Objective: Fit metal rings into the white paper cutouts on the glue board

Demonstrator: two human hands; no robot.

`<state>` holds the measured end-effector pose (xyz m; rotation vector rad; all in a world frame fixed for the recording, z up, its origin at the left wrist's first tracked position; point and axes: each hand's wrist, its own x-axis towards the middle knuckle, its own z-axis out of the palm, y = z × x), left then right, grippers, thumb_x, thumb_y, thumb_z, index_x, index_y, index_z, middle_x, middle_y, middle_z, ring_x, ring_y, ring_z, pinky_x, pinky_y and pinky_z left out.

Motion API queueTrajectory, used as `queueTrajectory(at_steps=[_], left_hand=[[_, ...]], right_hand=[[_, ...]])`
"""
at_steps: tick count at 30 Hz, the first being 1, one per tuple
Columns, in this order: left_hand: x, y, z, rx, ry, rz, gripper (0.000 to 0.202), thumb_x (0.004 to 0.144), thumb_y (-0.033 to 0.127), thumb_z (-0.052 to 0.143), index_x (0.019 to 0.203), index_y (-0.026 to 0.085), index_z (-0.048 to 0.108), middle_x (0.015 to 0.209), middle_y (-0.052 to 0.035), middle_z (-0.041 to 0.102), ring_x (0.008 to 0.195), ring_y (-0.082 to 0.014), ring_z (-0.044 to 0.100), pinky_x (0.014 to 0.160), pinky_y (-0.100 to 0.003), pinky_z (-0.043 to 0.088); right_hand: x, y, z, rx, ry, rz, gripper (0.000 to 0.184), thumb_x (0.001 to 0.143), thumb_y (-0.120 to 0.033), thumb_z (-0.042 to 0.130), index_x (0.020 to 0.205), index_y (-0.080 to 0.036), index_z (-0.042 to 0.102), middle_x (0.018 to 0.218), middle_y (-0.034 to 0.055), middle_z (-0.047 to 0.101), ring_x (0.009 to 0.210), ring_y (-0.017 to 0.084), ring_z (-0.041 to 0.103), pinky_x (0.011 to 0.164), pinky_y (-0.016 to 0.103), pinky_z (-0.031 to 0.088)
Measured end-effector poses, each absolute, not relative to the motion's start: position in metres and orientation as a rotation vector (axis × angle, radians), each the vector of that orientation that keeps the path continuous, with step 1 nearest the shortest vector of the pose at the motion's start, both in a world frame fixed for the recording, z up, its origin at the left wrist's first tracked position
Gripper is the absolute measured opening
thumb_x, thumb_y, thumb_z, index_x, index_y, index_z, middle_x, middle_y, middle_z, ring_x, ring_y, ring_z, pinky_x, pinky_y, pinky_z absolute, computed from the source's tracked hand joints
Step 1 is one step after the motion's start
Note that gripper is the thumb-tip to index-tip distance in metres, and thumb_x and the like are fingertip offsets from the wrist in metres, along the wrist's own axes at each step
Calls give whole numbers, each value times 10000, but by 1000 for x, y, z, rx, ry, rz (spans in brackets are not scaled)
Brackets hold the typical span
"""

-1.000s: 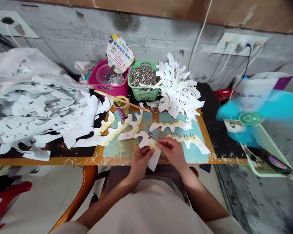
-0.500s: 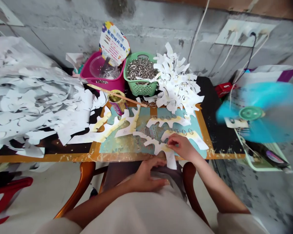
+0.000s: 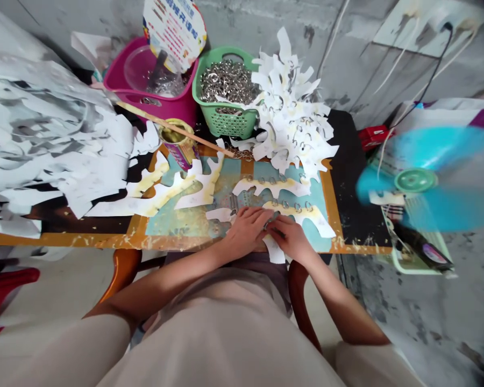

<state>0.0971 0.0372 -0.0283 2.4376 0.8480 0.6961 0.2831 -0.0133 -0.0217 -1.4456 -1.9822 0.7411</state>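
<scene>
L hand is back from the lap & now lies on the cutout at the bench near edge, fingers flat, gripping nothing; R hand stayed put, fingers pinched on the cutout's top edge, touching L; whether a ring's in the pinch, can't tell; both hands on one piece again

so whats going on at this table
A seated person has both hands together on a white paper cutout at the near edge of the table. The left hand lies over it and the right hand works at it with the fingertips; the hold itself is hidden. More cutouts with metal rings lie just beyond, and a pile sits beside a green basket of rings. A can with a stick stands to the left, and a fan spins on the right.
</scene>
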Motion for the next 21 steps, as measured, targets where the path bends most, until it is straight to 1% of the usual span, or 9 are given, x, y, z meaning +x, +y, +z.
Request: queueTrajectory(at_steps=[1,3,5,8,13,17,21], left_hand=[[97,37,-28,2452,827,714,268,914,166,563,1179,191,533,1164,-100,692,1158,-285,596,963,-430,376],[95,40,-26,2454,781,712,255,904,157,572,1154,190,535,1119,-91,703,1129,-261,608,972,-419,365],[93,44,-27,2441,754,678,296,863,135,613,1141,191,526,1069,-69,713,1097,-249,617,976,-408,360],[91,49,-28,2429,757,642,355,822,108,646,1140,198,516,1054,-50,714,1098,-247,611,991,-400,347],[92,49,-29,2386,849,636,248,827,152,660,1055,206,580,994,-39,712,1043,-242,620,984,-403,349],[93,46,-31,2392,926,612,170,855,227,658,1025,228,661,960,-50,718,1093,-269,593,1012,-447,313],[93,42,-32,2430,896,613,95,880,254,646,929,277,725,909,-24,734,1106,-277,561,1057,-508,229]], right_hand=[[284,-13,-21,-1438,-1993,749,149,904,-141,554,880,-220,678,894,50,629,873,202,620,747,308,492],[286,-10,-20,-1429,-2002,784,150,906,-146,557,876,-228,679,891,42,637,851,192,623,729,296,487],[289,-8,-21,-1428,-2014,823,151,913,-158,558,877,-232,684,897,38,642,827,182,624,703,286,479],[292,-4,-24,-1408,-2049,847,144,921,-176,561,893,-229,692,936,47,649,834,184,624,693,284,478],[292,-6,-28,-1363,-2160,696,186,969,-209,498,944,-218,682,901,72,635,854,203,605,733,312,485],[293,-17,-32,-1345,-2229,569,208,985,-214,457,958,-202,664,866,81,610,827,216,581,738,341,477],[297,-27,-32,-1345,-2228,518,214,979,-193,449,966,-208,663,829,77,591,790,220,565,712,352,478]])
